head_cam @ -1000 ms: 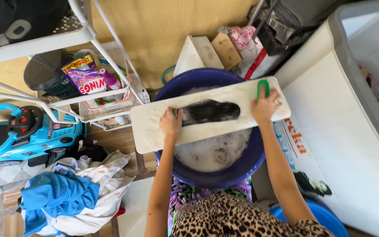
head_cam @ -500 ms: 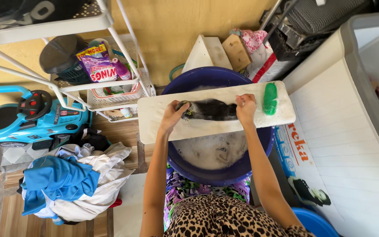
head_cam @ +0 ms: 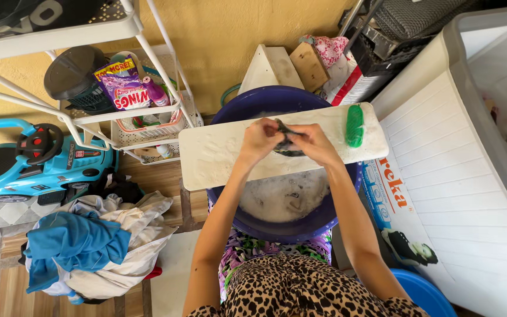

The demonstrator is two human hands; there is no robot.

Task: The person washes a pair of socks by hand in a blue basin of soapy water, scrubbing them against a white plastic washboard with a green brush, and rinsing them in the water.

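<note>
Both hands meet at the middle of the white washboard [head_cam: 218, 155], which lies across the rim of a dark blue basin [head_cam: 277, 226] of soapy water. Left hand [head_cam: 259, 140] and right hand [head_cam: 312, 144] each have their grip clamped on a small dark wet cloth [head_cam: 287, 144], bunched between them on the board. Green scrub brush [head_cam: 354, 125] rests near the board's right end, apart from the hands. Pile of laundry [head_cam: 89, 246] on the floor to the left; white wire rack [head_cam: 148, 126] with detergent pouch [head_cam: 125, 88] behind it.
</note>
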